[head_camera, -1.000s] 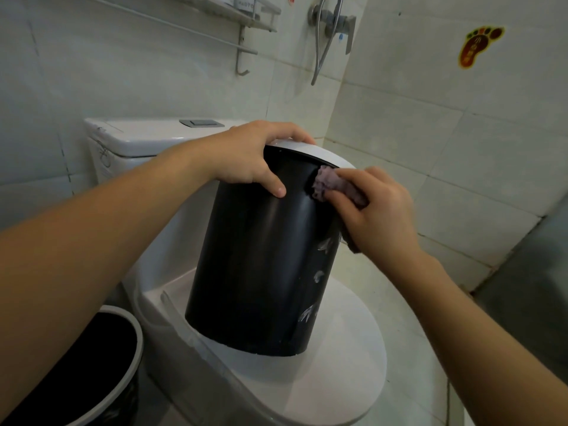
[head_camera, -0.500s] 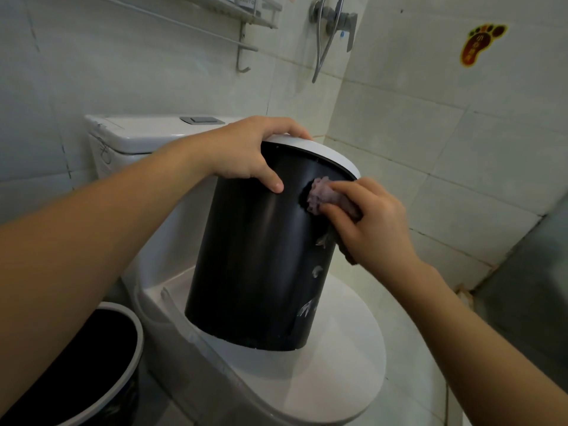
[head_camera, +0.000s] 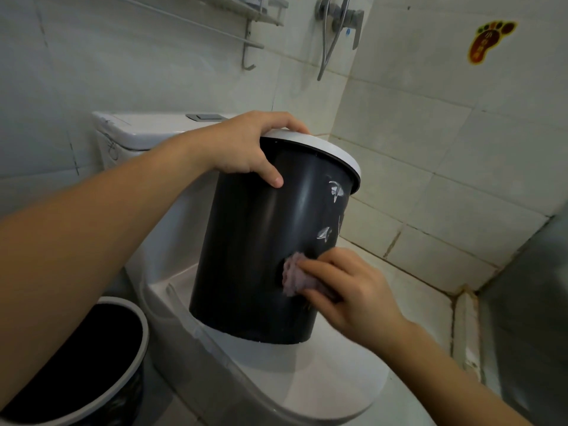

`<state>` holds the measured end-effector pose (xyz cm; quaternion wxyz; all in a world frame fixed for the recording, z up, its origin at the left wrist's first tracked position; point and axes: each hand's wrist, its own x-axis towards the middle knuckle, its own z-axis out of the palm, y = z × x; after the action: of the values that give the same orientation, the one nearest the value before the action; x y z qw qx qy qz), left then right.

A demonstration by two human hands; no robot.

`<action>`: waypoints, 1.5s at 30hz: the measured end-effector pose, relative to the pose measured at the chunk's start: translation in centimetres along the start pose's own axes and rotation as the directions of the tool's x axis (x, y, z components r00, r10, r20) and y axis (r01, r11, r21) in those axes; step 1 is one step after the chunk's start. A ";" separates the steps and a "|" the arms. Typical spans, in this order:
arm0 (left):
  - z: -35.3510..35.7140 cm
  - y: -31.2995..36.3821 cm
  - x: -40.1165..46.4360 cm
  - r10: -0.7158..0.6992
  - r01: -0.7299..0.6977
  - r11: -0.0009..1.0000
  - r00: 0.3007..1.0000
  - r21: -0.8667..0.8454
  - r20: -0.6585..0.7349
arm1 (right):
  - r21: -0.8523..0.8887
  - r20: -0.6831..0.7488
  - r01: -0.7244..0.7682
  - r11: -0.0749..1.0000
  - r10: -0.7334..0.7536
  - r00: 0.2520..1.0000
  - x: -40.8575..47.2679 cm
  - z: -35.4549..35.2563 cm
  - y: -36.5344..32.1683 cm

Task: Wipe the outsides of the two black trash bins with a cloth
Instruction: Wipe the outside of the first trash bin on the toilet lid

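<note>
**Cloth low on the bin, toilet under it**

A black bin (head_camera: 258,247) with a white rim stands tilted on the closed toilet lid (head_camera: 322,382), its base resting on the lid and its top leaning toward the tiled corner. The left hand (head_camera: 246,146) grips the bin's rim from above, fingers (head_camera: 289,123) curled over the top edge and thumb pressed on the black wall. The right hand (head_camera: 347,290) pinches a crumpled pinkish cloth (head_camera: 293,276) and presses it against the lower part of the bin's wall, on the side facing the camera. Above the cloth, pale leaf-like marks show on the black surface.

The second bin (head_camera: 92,364), also black with a white rim, stands on the floor at lower left, just beside the toilet bowl; a dark liner shows inside it, and the left forearm crosses above it. Behind the tilted bin sits the white cistern (head_camera: 138,130) with its flush button (head_camera: 204,117) on top, close to the left wrist.

On the wall above hang a metal rack (head_camera: 261,13) with a rail and a hook, and a shower valve (head_camera: 344,16) with a hose looping down. A foot-shaped sticker (head_camera: 488,38) is on the right wall. A raised kerb (head_camera: 464,330) runs along the floor at right, near the right forearm.
</note>
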<state>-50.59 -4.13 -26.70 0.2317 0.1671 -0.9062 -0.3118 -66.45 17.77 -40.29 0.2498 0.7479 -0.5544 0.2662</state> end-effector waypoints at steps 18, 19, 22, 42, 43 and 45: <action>-0.3 -0.3 0.0 -0.038 0.034 0.997 0.998 -0.070 -0.047 | 0.129 0.016 -0.094 0.987 0.093 0.996 -3.3 1.9 -2.1; -0.3 -0.4 0.0 -0.043 0.039 0.996 0.997 -0.077 -0.057 | 0.150 -0.007 -0.126 0.981 0.129 0.992 -3.3 1.9 -2.0; -0.2 -0.9 0.0 -0.060 0.051 0.991 0.995 -0.120 -0.078 | 0.181 -0.049 -0.178 0.967 0.189 0.981 -3.2 2.0 -1.9; 1.1 -0.6 1.4 -0.002 -0.007 0.998 0.986 -0.054 -0.165 | 0.138 -0.031 -0.241 0.961 0.247 0.968 -3.1 1.6 -1.9; 1.1 -0.5 1.5 0.003 -0.009 0.999 0.984 -0.037 -0.176 | 0.142 -0.035 -0.240 0.960 0.248 0.968 -3.1 1.6 -1.8; 1.2 -0.4 1.6 0.009 -0.013 1.000 0.987 -0.022 -0.158 | 0.143 -0.034 -0.242 0.960 0.249 0.968 -3.2 1.6 -1.9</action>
<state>-52.46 -4.56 -27.27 0.3064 0.1837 -0.8822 -0.3068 -65.24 19.39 -43.77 0.1769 0.6817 -0.6165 0.3520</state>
